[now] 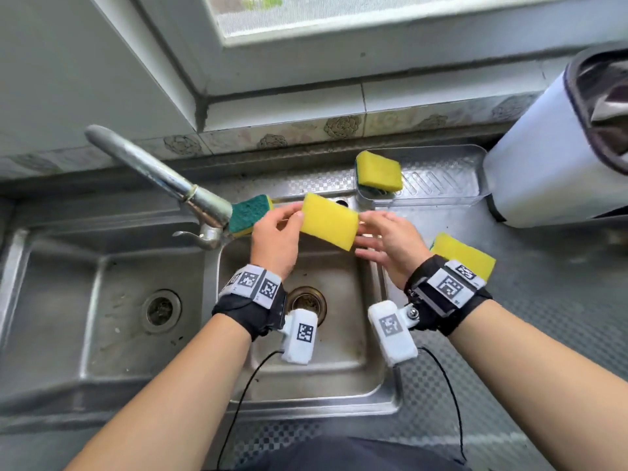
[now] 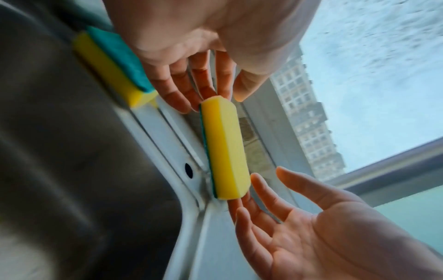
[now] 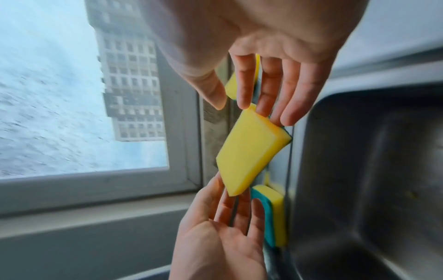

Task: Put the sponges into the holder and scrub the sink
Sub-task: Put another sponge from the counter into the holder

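Observation:
A yellow sponge (image 1: 329, 220) with a green underside hangs over the right sink basin (image 1: 343, 355), held between both hands. My left hand (image 1: 292, 222) pinches its left end, thumb on top. The straight, spread fingers of my right hand (image 1: 370, 229) touch its right end; in the left wrist view the right thumb stands apart from this sponge (image 2: 225, 149). A second sponge (image 1: 379, 171) leans in the left end of the clear holder (image 1: 441, 185). A third sponge (image 1: 249, 212) lies green side up on the rim behind the tap. A fourth sponge (image 1: 465, 254) lies on the counter, partly hidden by my right wrist.
The metal tap (image 1: 159, 171) reaches out from the wall on the left, above the divider. A left basin (image 1: 102, 300) lies beside the right one. A white bin (image 1: 543, 164) stands at the right, next to the holder. A window sill runs behind.

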A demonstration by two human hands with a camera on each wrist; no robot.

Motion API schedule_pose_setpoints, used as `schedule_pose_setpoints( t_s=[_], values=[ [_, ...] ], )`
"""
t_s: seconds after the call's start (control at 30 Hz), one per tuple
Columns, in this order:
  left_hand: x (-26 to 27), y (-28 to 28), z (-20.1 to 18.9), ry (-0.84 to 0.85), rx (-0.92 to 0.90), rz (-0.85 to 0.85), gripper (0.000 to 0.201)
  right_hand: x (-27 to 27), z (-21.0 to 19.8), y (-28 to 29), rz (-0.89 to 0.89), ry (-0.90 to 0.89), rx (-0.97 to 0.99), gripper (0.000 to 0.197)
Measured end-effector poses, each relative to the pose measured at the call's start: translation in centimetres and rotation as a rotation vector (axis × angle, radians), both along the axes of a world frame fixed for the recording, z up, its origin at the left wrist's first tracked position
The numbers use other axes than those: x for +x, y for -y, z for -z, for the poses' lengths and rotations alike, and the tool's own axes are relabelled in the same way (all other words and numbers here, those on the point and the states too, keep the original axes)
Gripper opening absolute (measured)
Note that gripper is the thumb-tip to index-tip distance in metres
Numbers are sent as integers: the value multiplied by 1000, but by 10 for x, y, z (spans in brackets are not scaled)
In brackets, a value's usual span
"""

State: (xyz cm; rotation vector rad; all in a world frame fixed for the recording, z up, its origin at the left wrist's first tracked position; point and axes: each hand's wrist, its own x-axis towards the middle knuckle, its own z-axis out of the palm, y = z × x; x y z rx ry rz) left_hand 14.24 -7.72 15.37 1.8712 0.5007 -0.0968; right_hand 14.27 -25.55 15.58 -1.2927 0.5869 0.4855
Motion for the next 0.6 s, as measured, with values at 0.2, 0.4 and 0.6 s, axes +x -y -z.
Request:
schedule_pose_setpoints(
  t_s=[0.2, 0.4, 0.6],
  values=[
    [44, 61, -43, 137, -23, 104, 36, 42, -46, 58, 94, 174, -61, 6],
    [76, 117, -36, 31, 5, 224, 38, 84, -30, 100, 152, 135, -126, 5],
    [84, 139, -17, -123, 72, 381, 49, 103, 3, 120, -7, -4, -231, 25]
  ],
)
